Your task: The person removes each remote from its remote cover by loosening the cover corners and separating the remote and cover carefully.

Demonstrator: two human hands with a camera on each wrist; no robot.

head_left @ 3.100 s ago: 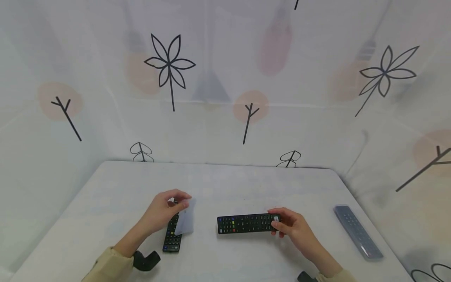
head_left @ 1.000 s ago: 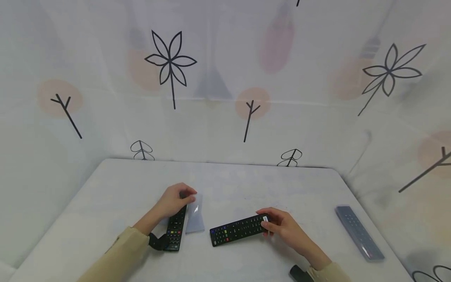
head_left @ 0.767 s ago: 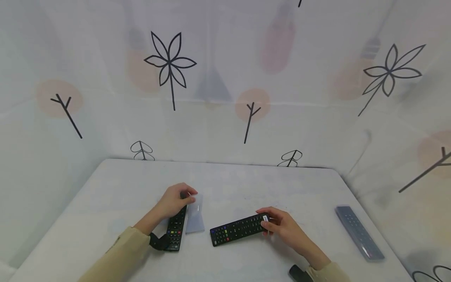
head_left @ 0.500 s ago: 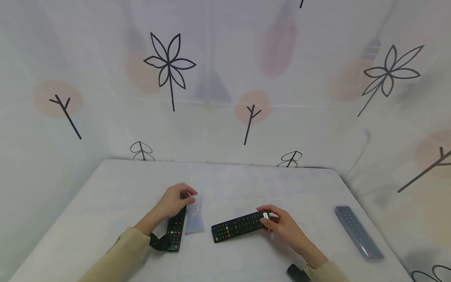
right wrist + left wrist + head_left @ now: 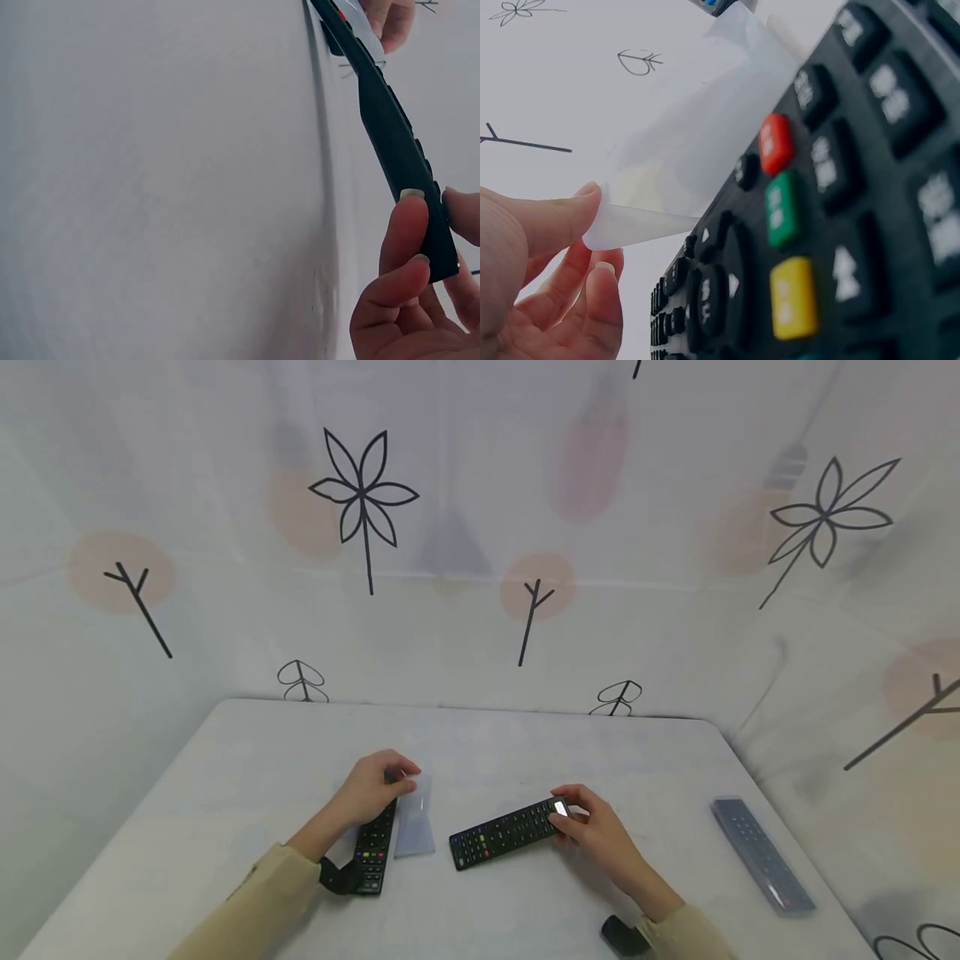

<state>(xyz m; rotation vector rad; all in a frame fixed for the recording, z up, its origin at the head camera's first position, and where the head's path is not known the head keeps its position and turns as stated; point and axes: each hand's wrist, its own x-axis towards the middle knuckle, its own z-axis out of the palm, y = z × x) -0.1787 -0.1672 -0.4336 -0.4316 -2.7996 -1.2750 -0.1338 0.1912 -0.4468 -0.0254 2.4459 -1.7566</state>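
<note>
Between thumb and fingertips, my left hand (image 5: 371, 789) pinches the top end of a flat, translucent plastic sleeve (image 5: 415, 828); the left wrist view shows the sleeve's thin film (image 5: 697, 120) at the fingertips. A black remote control (image 5: 372, 852) lies on the table under the left wrist, partly covered by it and its wrist strap. My right hand (image 5: 600, 831) grips another black remote control (image 5: 510, 833) by its right end, thumb on the button face and fingers behind. That remote slants, its left end lower and pointing toward the sleeve. The right wrist view shows it edge-on (image 5: 390, 135).
At the right side of the white table (image 5: 480, 910) lies a remote in a bluish clear cover (image 5: 763, 856). A pale printed curtain (image 5: 480, 643) hangs behind the table's far edge and along both sides.
Over three seconds, the left hand shifts right with the sleeve. The right-hand remote moves slightly left and tilts from level to slanted; in the last half second its held end rises a little.
</note>
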